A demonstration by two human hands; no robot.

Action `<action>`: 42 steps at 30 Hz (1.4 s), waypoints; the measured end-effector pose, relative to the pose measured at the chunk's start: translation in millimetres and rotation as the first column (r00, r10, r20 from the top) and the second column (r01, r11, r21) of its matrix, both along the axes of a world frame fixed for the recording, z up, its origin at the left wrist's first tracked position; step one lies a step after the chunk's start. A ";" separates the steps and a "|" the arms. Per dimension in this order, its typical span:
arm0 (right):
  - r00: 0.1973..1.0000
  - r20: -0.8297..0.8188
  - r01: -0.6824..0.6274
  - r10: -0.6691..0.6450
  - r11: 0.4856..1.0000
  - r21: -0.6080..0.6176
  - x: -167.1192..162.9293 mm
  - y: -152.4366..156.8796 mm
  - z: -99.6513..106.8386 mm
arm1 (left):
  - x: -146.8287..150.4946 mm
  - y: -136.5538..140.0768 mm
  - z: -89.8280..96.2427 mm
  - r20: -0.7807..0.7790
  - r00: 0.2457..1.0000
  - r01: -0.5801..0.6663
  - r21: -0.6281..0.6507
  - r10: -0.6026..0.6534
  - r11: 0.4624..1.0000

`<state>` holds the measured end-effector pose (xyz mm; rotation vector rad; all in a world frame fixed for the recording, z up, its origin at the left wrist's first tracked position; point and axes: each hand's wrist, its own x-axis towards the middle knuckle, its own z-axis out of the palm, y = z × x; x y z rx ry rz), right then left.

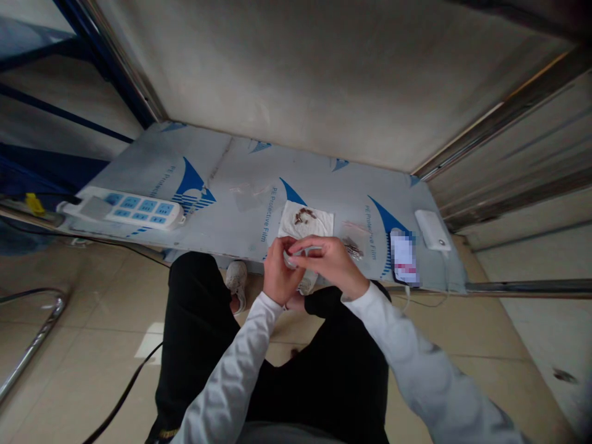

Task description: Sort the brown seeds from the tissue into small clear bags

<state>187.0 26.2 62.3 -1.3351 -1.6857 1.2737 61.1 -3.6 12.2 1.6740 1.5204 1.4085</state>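
Note:
Close in front of the table's near edge, my left hand [280,274] is closed around a small pale, round-looking object [290,260], mostly hidden by fingers. My right hand [333,262] reaches over from the right, its thumb and fingertips pinched together at that object; what lies between them is too small to make out. Just beyond both hands, a white cloth or tissue [319,226] carries several small copper-brown pieces [304,216]. Beside my right hand lies a clear plastic bag with small silvery metal parts [353,248].
The film-covered table [222,209] holds a white power strip [143,209] at left and another clear bag [250,196] near the middle. To the right are a phone [404,258] and a white power bank [431,230] with cables. A metal wall [296,74] stands behind.

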 end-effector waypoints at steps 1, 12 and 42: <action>0.998 0.029 0.056 -0.057 0.998 0.042 5.7 11.4 -8.8 | -0.8 0.8 -0.4 -0.005 1.000 -0.018 0.002 0.018 1.000; 0.708 0.680 -0.039 -0.192 0.950 0.310 30.6 99.9 -95.8 | -19.8 7.4 1.7 -0.043 0.998 -0.054 -0.042 0.052 0.998; 0.997 0.071 0.028 -0.041 0.985 0.171 40.4 -57.8 60.5 | -24.2 -28.1 52.9 0.532 0.797 0.404 -0.118 -0.286 0.907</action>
